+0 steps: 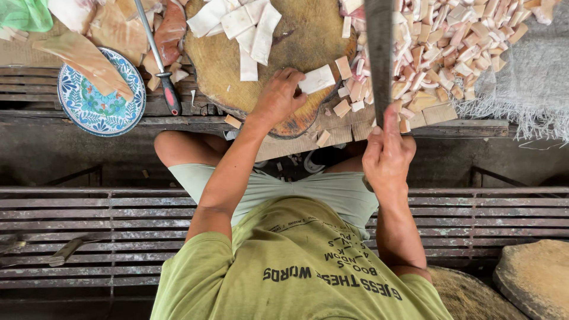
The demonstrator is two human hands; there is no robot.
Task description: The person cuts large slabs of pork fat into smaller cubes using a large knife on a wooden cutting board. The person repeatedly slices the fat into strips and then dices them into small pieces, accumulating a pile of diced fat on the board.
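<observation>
Seen from above: left hand resting on a round wooden chopping block, fingers curled and pinching a pale rectangular slab flat against the block's near edge. Right hand closed in a fist around the handle of a long cleaver, index finger laid along its spine, blade raised edge-on toward the camera and hanging just right of the slab. More pale strips lying across the far side of the block. Heaped to the right on the plank bench, a pile of small cut cubes, pinkish and cream. To the left, a sharpening steel with a red-and-black handle, beside a blue patterned plate bearing a large uncut piece.
</observation>
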